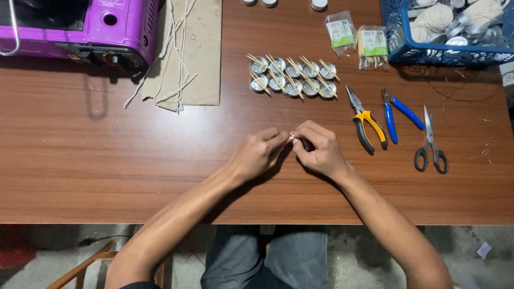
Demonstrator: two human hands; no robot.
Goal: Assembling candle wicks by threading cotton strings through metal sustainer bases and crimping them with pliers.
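Both the left hand and right hand meet just below the rows of small metal cups, each grip pinching one tiny pale piece between fingertips, lifted off the bench for close work.

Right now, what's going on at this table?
A person seated at a wooden table pinches a tiny metal piece between the fingertips of the left hand and right hand. Beyond the hands, ten small metal cups sit in two rows with sticks laid across them. Two pliers and scissors lie to the right, untouched.
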